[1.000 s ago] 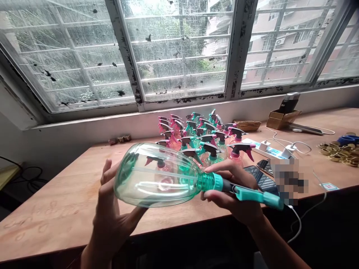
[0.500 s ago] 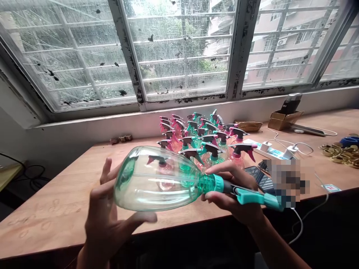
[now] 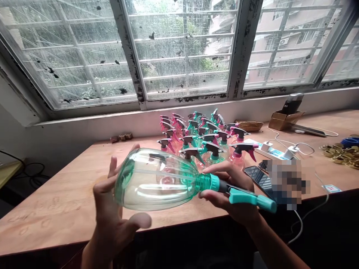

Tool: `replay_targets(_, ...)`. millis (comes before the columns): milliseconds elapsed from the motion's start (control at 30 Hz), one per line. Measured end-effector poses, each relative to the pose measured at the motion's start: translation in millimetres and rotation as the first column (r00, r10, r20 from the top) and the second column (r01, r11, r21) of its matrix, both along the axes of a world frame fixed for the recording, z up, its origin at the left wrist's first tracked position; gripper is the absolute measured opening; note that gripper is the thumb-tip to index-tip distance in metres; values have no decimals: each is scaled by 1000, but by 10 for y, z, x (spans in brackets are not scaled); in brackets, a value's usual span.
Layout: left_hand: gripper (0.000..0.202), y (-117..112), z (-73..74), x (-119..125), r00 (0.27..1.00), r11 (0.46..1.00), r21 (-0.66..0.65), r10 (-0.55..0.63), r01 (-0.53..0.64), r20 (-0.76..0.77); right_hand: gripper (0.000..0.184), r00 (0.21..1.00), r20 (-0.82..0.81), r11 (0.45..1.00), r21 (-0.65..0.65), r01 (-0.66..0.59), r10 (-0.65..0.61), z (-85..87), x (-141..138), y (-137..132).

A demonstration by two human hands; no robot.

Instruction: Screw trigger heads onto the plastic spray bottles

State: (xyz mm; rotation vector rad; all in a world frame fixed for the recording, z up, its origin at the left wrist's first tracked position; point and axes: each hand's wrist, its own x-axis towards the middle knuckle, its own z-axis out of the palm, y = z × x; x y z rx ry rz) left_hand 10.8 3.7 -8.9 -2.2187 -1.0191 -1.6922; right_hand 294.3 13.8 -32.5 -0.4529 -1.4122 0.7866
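Observation:
A clear green spray bottle [image 3: 157,186] lies on its side in the air above the table, its base to the left and its teal trigger head [image 3: 246,198] to the right. My right hand [image 3: 238,198] grips it around the neck and collar. Around the base, my left hand [image 3: 112,201] is spread, with some fingers behind the bottle and the thumb apart below it. Whether those hidden fingers touch the plastic, I cannot tell. Through the clear wall a thin dip tube shows.
Several pink and green spray bottles [image 3: 213,151] stand grouped toward the window. On the right are a power strip [image 3: 269,151] with chargers and cables, a dark phone-like device [image 3: 258,181], an open cardboard box [image 3: 283,119] and a pile of gold-coloured pieces [image 3: 340,155].
The spray bottle has shifted slightly left and turned a little in my hands. My left thumb has drawn away from the bottle's lower edge; my right hand keeps its grip.

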Motion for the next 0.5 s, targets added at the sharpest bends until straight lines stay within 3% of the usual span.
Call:
replay_targets(100,48,-10,17,44,997,997,-34,-75,75,-12,27,1000,-11,1000,-18,-21,21,-12,-7,12)
replay_targets(233,77,23,0,5,997,999,35,-12,14,-73,21,988,-79,987,-78,-140,134,-40,3,52)
replay_targets(367,73,48,-61,-54,995,999,19,-37,39,-93,23,991,-77,993,-36,-109,106,-38,10,65)
replay_targets(500,38,35,3,-20,998,999,-5,-35,35,-56,26,994,-67,996,-35,-85,83,18,28,39)
